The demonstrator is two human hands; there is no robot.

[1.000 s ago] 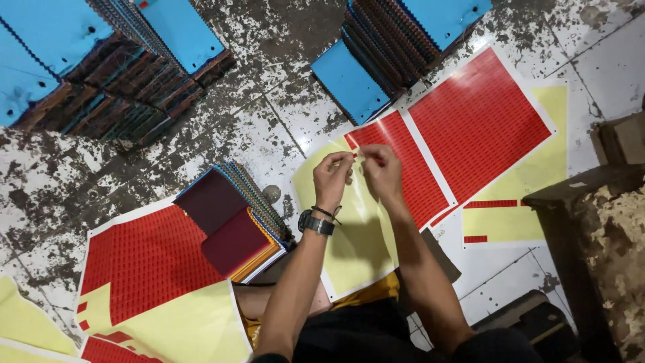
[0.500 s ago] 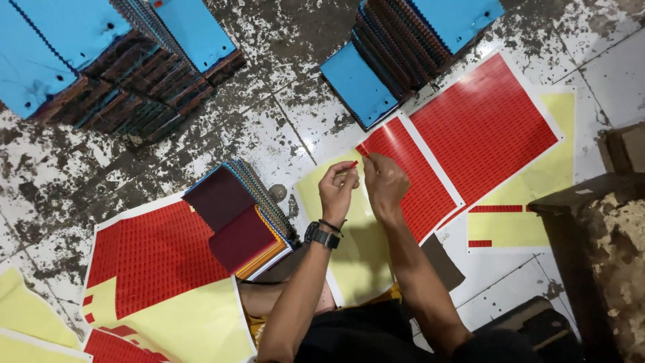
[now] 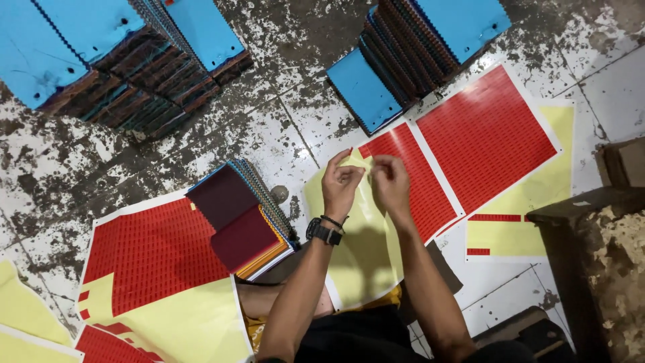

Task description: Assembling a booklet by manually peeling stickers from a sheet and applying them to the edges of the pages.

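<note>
You sat over a worn, speckled floor [image 3: 282, 128], and nearly everything lay around the yellow sheet [image 3: 356, 249] spread in front of you. Far above and to the left of that sheet stood a long stack of swatch books [image 3: 127, 74] with blue covers, fanned out in a row; a second stack of blue-covered books [image 3: 416, 54] stood above it to the right. To the right of the yellow sheet lay a large red sticker sheet [image 3: 487, 138], and a narrower red sticker strip [image 3: 416, 181] sat between the two, its edge touching the yellow one. To the left of the yellow sheet lay another red sticker sheet [image 3: 148, 255], partly peeled to its yellow backing. An open swatch book [image 3: 242, 218] with dark maroon cloth leaves rested on that one, just beside the yellow sheet's left edge.

Your left hand [image 3: 341, 183], with a black watch [image 3: 324, 232] on its wrist, and your right hand [image 3: 391, 185] were raised together above the top of the yellow sheet, close to each other. Both grips were pressed together at the fingertips, thumb against forefinger. Whatever they pinched was too small to make out; I cannot tell if it was a sticker.
</note>
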